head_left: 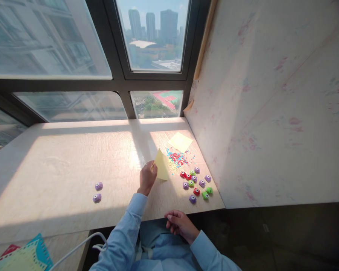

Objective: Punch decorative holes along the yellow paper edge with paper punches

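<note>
A yellow paper sheet [162, 166] stands tilted above the table, with my left hand [148, 176] closed on its left edge. Just right of the sheet lies a scattered pile of small red, blue and yellow bits [178, 158]. Behind the pile a second yellow sheet [180, 142] lies flat. My right hand [180, 225] is at the table's front edge, near my lap, its fingers curled loosely and apart with nothing visible in them. Several purple, red and green pieces with eye-like dots [196, 191] sit on the table's right side.
Two purple pieces [98, 186] lie on the table [59, 169] left of my left arm. Punched coloured sheets [25, 256] and a white cable [73, 246] are at the lower left. A wall [271, 113] bounds the right; windows stand behind.
</note>
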`<state>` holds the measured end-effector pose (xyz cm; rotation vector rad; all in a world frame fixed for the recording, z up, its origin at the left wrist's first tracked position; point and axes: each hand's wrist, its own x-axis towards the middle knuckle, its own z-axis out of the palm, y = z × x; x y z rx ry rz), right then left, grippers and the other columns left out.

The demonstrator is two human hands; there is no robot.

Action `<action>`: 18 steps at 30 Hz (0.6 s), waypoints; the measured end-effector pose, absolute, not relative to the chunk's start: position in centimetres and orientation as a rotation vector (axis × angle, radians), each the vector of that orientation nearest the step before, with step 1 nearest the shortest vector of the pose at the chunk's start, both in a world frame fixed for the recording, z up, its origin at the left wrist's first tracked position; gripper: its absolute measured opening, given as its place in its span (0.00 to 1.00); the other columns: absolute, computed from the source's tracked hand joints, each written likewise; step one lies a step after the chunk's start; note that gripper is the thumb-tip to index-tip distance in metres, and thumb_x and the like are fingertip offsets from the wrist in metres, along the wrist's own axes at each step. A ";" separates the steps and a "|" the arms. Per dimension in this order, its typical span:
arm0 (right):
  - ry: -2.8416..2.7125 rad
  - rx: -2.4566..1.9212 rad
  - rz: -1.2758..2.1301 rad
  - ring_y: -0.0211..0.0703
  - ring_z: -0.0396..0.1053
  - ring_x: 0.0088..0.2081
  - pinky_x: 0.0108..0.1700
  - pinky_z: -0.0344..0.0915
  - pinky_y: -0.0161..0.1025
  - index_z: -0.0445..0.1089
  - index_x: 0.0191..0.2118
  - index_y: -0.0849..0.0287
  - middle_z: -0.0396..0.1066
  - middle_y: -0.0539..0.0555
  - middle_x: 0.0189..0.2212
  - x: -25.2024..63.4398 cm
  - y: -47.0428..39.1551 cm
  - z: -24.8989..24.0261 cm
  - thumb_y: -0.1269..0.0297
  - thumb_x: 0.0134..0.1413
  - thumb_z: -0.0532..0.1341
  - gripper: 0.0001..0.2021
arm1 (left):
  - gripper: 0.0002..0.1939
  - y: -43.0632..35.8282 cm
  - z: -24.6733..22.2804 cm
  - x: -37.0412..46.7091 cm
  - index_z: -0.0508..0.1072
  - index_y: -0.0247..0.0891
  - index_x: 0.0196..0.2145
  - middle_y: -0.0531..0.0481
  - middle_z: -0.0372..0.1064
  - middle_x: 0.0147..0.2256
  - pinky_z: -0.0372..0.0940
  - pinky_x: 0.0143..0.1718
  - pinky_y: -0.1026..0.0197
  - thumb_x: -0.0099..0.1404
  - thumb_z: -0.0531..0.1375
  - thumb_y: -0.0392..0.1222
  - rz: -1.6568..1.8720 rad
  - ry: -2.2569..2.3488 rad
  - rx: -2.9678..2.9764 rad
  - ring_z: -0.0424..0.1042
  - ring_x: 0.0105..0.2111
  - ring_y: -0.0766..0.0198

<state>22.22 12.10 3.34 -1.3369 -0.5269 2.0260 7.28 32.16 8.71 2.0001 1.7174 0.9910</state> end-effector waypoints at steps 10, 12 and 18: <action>-0.545 -1.352 2.012 0.31 0.63 0.19 0.22 0.49 0.31 0.70 0.40 0.62 0.74 0.49 0.24 22.8 12.0 3.3 0.40 0.36 0.73 0.32 | 0.17 30.0 10.3 3.5 0.77 0.36 0.43 0.44 0.78 0.36 0.69 0.33 0.59 0.67 0.53 0.47 1.172 1.826 1.682 0.76 0.33 0.57; -0.545 -1.363 2.011 0.31 0.63 0.20 0.22 0.49 0.31 0.70 0.39 0.62 0.74 0.49 0.24 22.6 12.0 3.4 0.40 0.36 0.73 0.32 | 0.15 29.8 10.3 2.8 0.76 0.37 0.42 0.45 0.78 0.37 0.69 0.31 0.60 0.67 0.54 0.47 1.183 1.834 1.642 0.75 0.32 0.58; -0.562 -1.398 2.015 0.31 0.63 0.19 0.20 0.49 0.31 0.69 0.42 0.61 0.74 0.49 0.25 22.5 12.3 4.0 0.40 0.38 0.72 0.32 | 0.14 29.6 9.0 1.1 0.75 0.37 0.40 0.45 0.77 0.38 0.69 0.31 0.61 0.66 0.54 0.46 1.207 1.805 1.574 0.75 0.32 0.59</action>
